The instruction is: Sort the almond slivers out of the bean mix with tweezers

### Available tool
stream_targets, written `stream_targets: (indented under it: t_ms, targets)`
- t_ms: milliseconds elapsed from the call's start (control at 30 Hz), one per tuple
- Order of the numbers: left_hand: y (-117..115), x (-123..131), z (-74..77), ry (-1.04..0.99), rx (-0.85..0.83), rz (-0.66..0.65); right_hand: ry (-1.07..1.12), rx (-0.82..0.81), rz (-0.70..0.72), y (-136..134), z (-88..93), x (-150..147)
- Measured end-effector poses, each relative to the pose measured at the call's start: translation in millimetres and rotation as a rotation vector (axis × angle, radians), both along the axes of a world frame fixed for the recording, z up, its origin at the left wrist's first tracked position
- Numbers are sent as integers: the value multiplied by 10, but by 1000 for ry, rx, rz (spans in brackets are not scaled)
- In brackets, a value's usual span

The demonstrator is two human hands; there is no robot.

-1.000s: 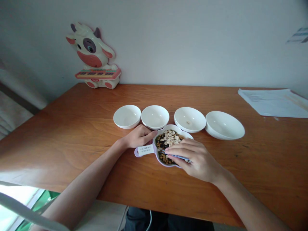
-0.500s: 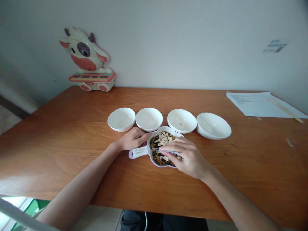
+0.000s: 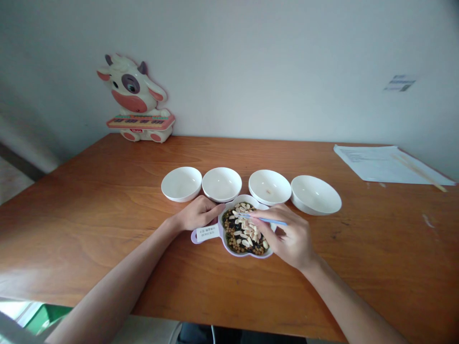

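Note:
A small lilac dish (image 3: 229, 249) with a labelled handle (image 3: 205, 233) holds a mix of pale seeds, yellow beans and dark beans (image 3: 244, 231). My left hand (image 3: 196, 213) rests closed against the dish's left rim, steadying it. My right hand (image 3: 289, 236) hovers over the dish's right side, pinching thin blue tweezers (image 3: 263, 219) whose tips sit over the pale seeds. Behind the dish stand several white bowls in a row: one at far left (image 3: 181, 183), a second (image 3: 221, 184), a third (image 3: 269, 187) with a small speck inside, and one at far right (image 3: 315, 195).
A cow-shaped toy keyboard (image 3: 135, 102) leans against the wall at the back left of the wooden table (image 3: 107, 210). Papers (image 3: 383, 164) with a wooden stick (image 3: 419, 173) on them lie at the back right. The table's front edge runs near my arms.
My right hand has lifted and shifted right, raising the tweezers from the front of the dish to the pale seeds. The left hand stays on the rim. The camera view shifted slightly.

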State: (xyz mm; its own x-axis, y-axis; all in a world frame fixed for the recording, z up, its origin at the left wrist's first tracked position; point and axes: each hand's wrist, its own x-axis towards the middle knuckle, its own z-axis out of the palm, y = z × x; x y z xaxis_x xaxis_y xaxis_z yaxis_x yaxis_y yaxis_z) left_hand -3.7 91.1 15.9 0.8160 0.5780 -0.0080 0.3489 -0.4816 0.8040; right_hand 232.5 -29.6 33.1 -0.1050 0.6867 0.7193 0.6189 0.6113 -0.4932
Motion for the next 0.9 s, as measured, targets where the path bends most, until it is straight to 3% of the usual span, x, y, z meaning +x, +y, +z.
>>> stream_targets:
  t_ms: [167,333,600,900]
  targets:
    - [19,-14,-41,-21,-1,-6,104,137,-312,41,30,192]
    - [14,-13,-37,-32,-6,-14,172,118,-436,112,-28,312]
    - [21,-5,-45,-10,-35,-16,229,88,-375,145,-29,253]
    - [13,-4,-30,-15,-19,-22,119,115,-211,110,-35,165]
